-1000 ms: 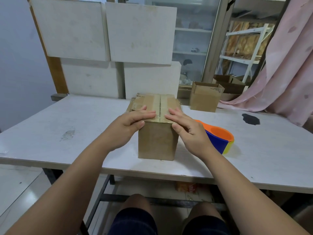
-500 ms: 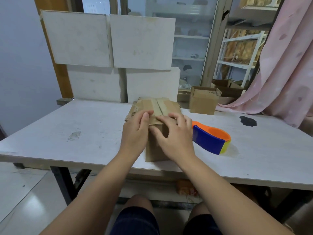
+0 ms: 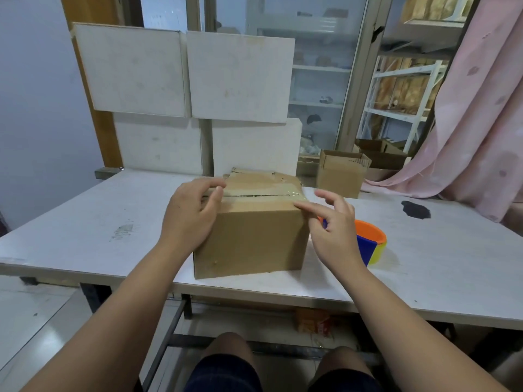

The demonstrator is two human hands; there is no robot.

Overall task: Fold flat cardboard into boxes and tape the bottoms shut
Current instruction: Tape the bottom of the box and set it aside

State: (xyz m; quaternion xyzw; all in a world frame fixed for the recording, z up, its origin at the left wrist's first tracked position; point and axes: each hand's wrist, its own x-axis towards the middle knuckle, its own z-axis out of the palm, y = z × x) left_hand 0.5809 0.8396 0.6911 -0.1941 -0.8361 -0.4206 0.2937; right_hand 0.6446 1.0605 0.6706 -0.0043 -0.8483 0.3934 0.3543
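Step in hand: sealing the bottom, and near the end of it by the look. The brown cardboard box (image 3: 254, 239) sits bottom-up near the front edge of the white worktop (image 3: 438, 264), between the two hands. Its flaps are closed and a strip of clear tape (image 3: 263, 192) runs along the centre seam. The left hand (image 3: 189, 219) is cupped against the box's left end, fingers (image 3: 213, 190) curled over the top edge at the tape end, gripping the box. The right hand (image 3: 335, 224) is spread loose and holds nothing; only the index tip touches the near right top corner, the other fingers lifted clear. The orange, blue and yellow tape dispenser (image 3: 370, 244) lies on the worktop just behind the right hand, untouched. The seam gap shows dark through the tape, so full adhesion isn't a given. Can't tell whether the tape wraps down the right end wall. Next move, my read: rub the strip flat along the seam and over the right edge, left hand bracing against sliding. Then flip the box open side up and set it by the open-topped cardboard box (image 3: 341, 174) at the far side.
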